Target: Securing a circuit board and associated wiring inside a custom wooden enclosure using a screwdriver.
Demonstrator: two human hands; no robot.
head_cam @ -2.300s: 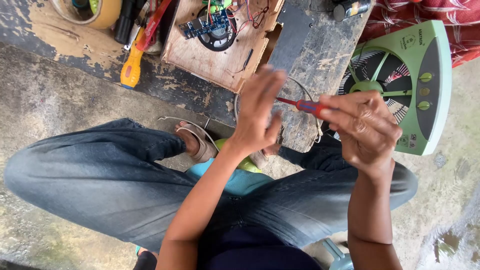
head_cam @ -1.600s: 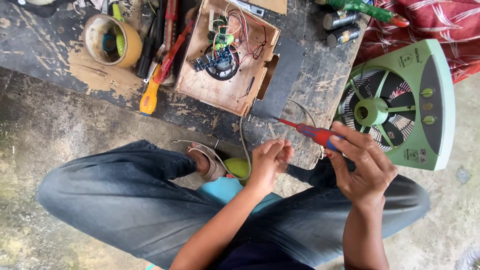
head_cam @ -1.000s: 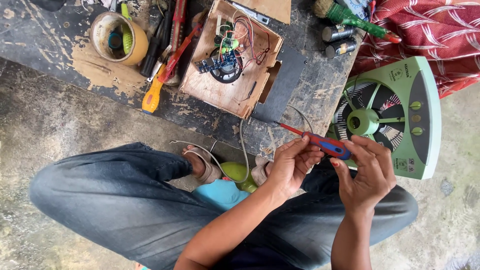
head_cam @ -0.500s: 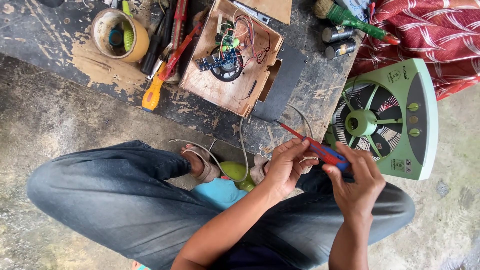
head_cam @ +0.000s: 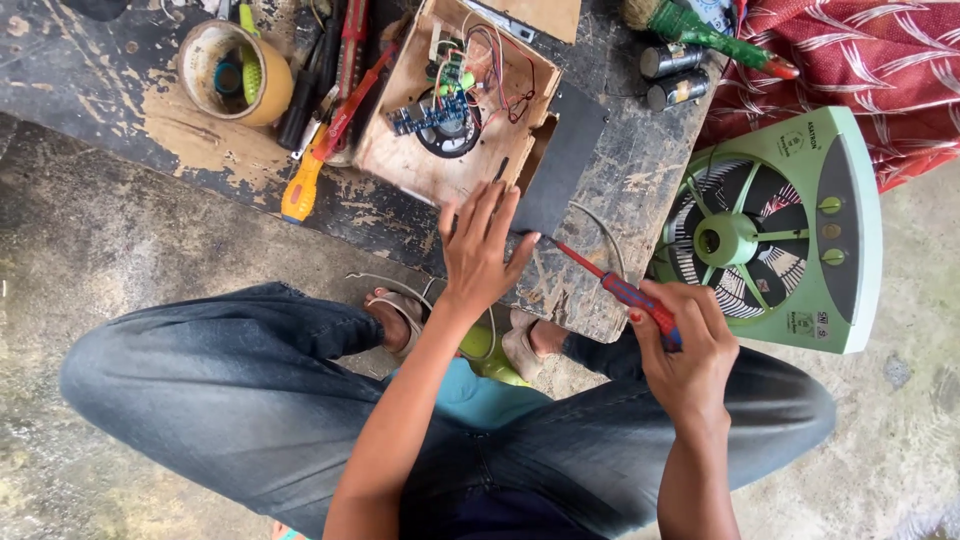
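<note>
A green box fan (head_cam: 770, 235) lies beside the bench (head_cam: 120, 110), partly over a red patterned cloth (head_cam: 880, 70). On the bench sit a tape roll (head_cam: 205, 52), an orange-handled tool (head_cam: 302, 188) and two small cylindrical batteries (head_cam: 675, 75).

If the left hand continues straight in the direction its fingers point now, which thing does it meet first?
Most likely the open wooden box holding the circuit board. The left hand points up the picture, fingertips near the box's lower edge, beside the black sheet. Height above the board is unclear.
</note>
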